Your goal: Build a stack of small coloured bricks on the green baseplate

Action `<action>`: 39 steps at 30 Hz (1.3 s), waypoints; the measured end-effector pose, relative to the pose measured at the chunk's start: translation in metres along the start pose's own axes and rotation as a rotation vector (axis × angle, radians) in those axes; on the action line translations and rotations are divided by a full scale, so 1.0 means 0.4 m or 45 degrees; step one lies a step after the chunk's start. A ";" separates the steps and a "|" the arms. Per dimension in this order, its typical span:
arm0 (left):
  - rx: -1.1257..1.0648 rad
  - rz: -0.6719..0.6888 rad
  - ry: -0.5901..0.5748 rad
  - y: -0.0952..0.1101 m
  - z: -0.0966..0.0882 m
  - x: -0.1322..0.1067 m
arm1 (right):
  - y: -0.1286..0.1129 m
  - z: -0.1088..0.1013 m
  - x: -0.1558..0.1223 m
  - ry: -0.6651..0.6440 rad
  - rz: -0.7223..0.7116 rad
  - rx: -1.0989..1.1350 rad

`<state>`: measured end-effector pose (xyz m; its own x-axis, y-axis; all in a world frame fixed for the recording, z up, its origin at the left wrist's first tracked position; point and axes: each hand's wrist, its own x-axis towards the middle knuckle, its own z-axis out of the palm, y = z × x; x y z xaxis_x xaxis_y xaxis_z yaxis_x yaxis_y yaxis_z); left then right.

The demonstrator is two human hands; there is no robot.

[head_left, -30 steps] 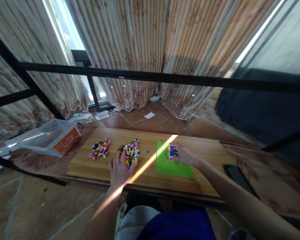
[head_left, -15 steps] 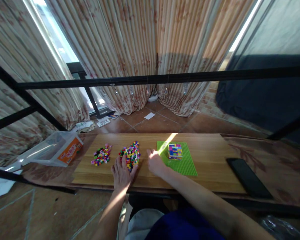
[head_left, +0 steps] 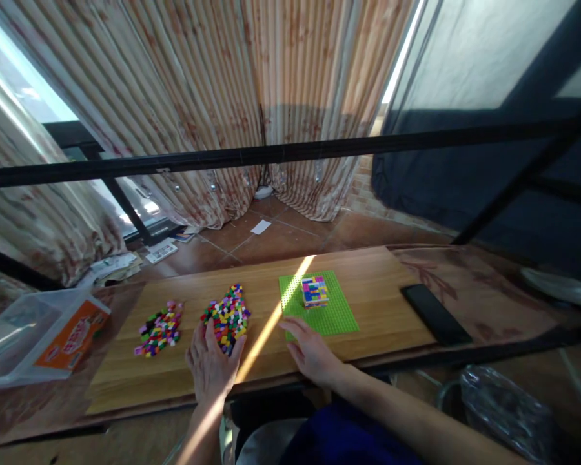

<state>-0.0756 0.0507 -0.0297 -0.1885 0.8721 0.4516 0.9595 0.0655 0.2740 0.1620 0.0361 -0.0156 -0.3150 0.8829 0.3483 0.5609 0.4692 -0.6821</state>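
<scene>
Low in frame, bricks [head_left: 230,316] were touched by the spread left hand [head_left: 210,365]; nothing was seen gripped by the half-uncurled right hand [head_left: 312,354].

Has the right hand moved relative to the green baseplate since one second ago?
Yes. Judged against the green baseplate, the right hand has gone leftward and nearward, from beside the brick block to the near-left corner.

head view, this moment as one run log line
left hand: spread at larger brick pile | right hand: open at near-left corner of green baseplate | brick stack: on green baseplate | smaller brick pile: left of larger
</scene>
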 end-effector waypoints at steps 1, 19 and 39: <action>-0.032 0.003 0.022 -0.003 0.001 0.000 | 0.020 -0.025 -0.038 0.058 0.034 -0.035; -0.057 0.058 -0.001 -0.022 0.022 0.015 | 0.184 -0.120 -0.173 0.363 0.198 -0.534; -0.051 0.089 0.089 -0.008 0.023 0.015 | 0.194 -0.123 -0.163 0.359 0.234 -0.546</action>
<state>-0.0779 0.0601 -0.0356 -0.1372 0.8379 0.5284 0.9619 -0.0145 0.2729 0.2636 0.0157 -0.0597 0.0023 0.8943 0.4474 0.8680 0.2204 -0.4450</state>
